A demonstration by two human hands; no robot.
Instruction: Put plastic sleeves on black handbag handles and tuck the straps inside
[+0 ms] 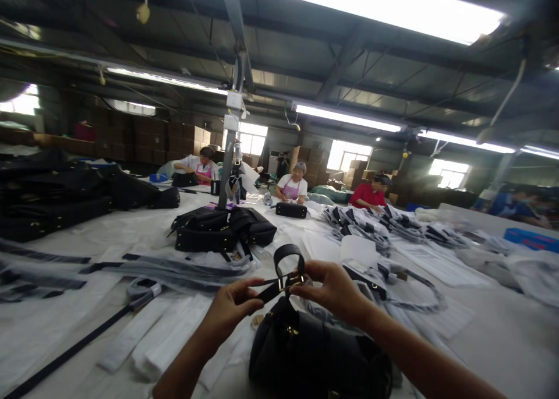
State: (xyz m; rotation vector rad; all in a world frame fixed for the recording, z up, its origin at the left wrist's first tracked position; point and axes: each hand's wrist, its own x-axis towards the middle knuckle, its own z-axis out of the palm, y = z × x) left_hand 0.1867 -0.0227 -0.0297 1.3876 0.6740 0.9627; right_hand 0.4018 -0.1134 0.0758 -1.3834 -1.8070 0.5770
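Observation:
A black handbag (314, 352) lies on the white-covered table (502, 341) right in front of me. Above it, my left hand (229, 309) pinches a black strap (268, 291) near its end. My right hand (334, 288) is closed on the strap's gold metal buckle (293, 279), where the strap curls up into a loop (288, 254). The rest of the strap runs away to the lower left across the table.
A pile of black bags (222, 230) sits behind the loop, beside a grey post (227, 166). More black bags (56, 195) are stacked far left. Wrapped straps (375, 224) and white paper cover the right side. Several other people (292, 186) sit working at the far edge.

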